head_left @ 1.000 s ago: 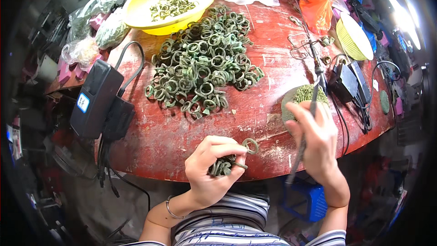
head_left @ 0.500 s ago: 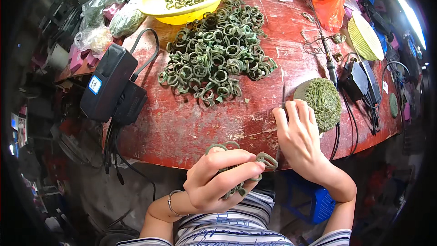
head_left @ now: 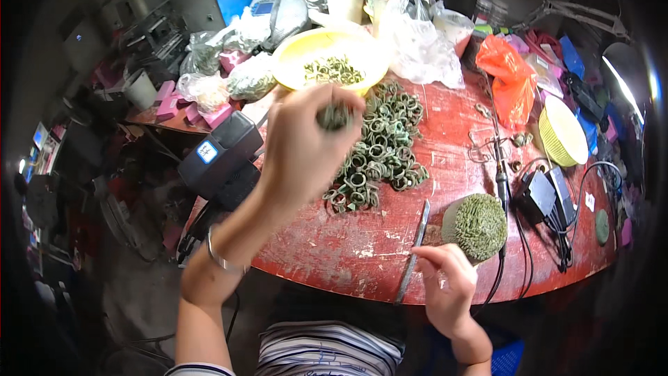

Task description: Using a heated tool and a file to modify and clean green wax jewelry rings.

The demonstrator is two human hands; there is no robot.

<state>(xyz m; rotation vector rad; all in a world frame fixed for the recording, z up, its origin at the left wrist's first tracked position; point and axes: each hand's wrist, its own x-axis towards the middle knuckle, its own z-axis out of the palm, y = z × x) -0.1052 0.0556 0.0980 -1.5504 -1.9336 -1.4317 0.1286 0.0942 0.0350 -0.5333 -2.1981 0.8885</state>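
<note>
Now the small handful of green rings point(head_left: 334, 118) is up by the bowl, clasped in the curled fingers of the left hand point(head_left: 306, 143); half a second ago that hand held rings low, near the table edge. So this handful has left the working spot at the table edge. Blur hides how many rings it holds, and I cannot tell whether any are slipping free.

The right hand point(head_left: 449, 285) was flat beside the green block; its fingertips now meet a thin metal file point(head_left: 420, 226) on the table, though whether they pinch it or merely touch, I cannot tell.

Counting outward: one ring pile point(head_left: 390, 157) on the red table point(head_left: 320, 257), too tangled to number, partly behind the left hand; one yellow bowl point(head_left: 284, 63) just beyond it, with many more rings inside; one file; one round green block point(head_left: 481, 226), just right of the file. Farther right come one yellow basket point(head_left: 565, 134) and one orange bag point(head_left: 508, 87).
</note>
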